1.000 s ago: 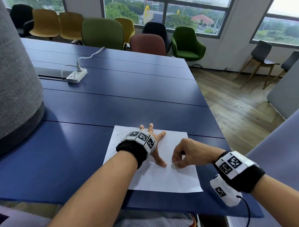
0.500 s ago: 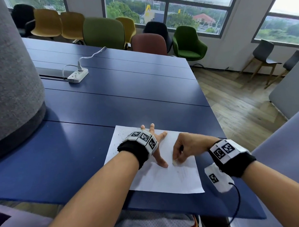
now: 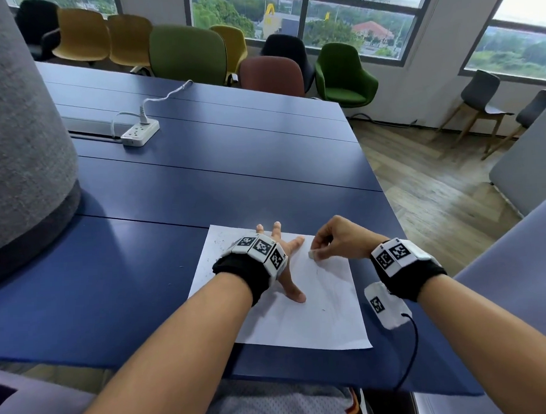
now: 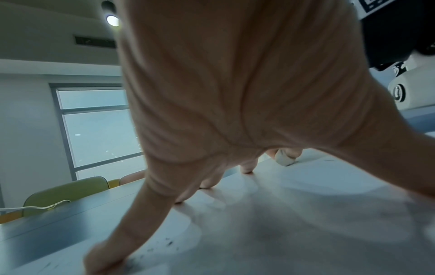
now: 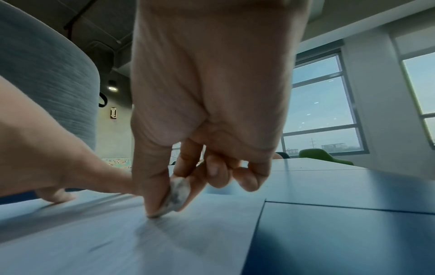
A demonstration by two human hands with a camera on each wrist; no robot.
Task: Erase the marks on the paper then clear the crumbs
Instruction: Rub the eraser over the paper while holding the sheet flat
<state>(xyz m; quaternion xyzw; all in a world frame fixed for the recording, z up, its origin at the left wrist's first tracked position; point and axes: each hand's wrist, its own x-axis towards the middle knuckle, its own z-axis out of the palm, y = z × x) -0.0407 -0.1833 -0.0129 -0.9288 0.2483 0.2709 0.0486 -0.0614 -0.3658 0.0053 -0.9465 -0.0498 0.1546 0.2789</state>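
The paper [image 3: 300, 299] lies flat near the front edge of the blue tabletop [image 3: 171, 211]. The right hand [image 3: 335, 240] pinches a small eraser [image 3: 312, 254] against its far part. The left hand [image 3: 283, 259] presses the sheet, fingers [image 4: 150, 208] spread straight. Dark crumbs [image 4: 168, 242] lie by the little finger.

1. The table [image 3: 202, 185] is smooth blue board with a soft sheen, seamed into planks.
2. On its near edge, the paper [image 3: 302, 324] is thin, matt white, smudged grey.
3. The eraser [image 5: 176, 197] on that paper looks rubbery, dull, grey-soiled.
4. The power strip [image 3: 139, 132], farther up the table, is glossy white plastic.
5. The floor [image 3: 437, 199] beside the table is wood-grain plank.
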